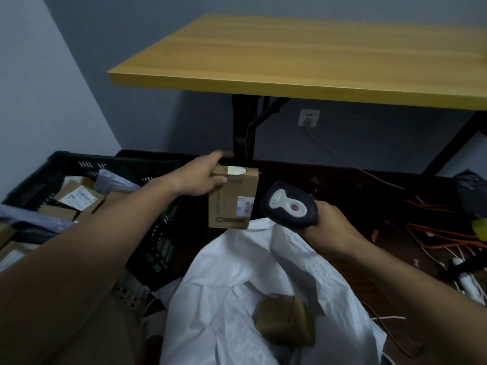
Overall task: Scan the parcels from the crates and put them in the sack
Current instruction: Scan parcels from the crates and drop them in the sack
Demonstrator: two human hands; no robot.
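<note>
Presently, centre of frame: cardboard parcel, held upright by its top edge in the left hand, thumb and fingers pinched on it, hanging just above the mouth of the white sack; its label faces right, toward the scanner, round whose handle the right hand has its fingers wrapped. Advice: square the scanner head to the label, hold the parcel steady, then lower it into the sack. Lower centre: brown parcel, already inside the sack; left: black crate, holding more.
</note>
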